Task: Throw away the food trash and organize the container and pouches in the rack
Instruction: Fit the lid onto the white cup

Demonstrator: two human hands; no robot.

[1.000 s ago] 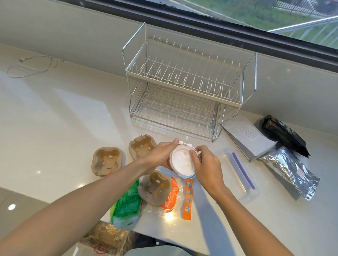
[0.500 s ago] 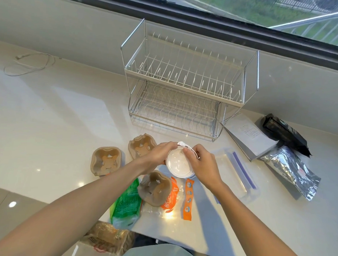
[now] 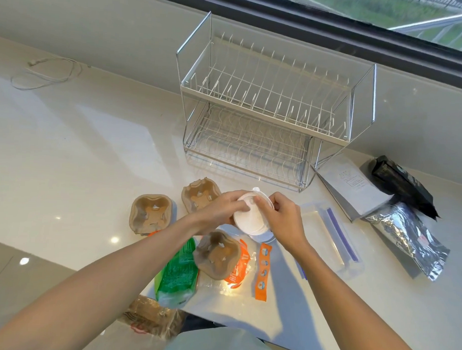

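Glossy, near-mirror pale stone-look counter (image 3: pixel 81 156), throwing back light spots. Shiny chromed wire on the 2-tier rack (image 3: pixel 266 105), white matt strip along the upper tier. 3 rough, matt brown pulp cup carriers (image 3: pixel 151 214). Smooth white plastic-looking tub (image 3: pixel 249 222). Crinkly, mirror-bright foil pouch (image 3: pixel 403 236); glossy black pouch (image 3: pixel 400 183); flat matt grey pouch (image 3: pixel 352 187). Clear plastic container (image 3: pixel 324 235) with a purple strip. Slick green wrapper (image 3: pixel 176 275) and orange wrapper (image 3: pixel 238 269).
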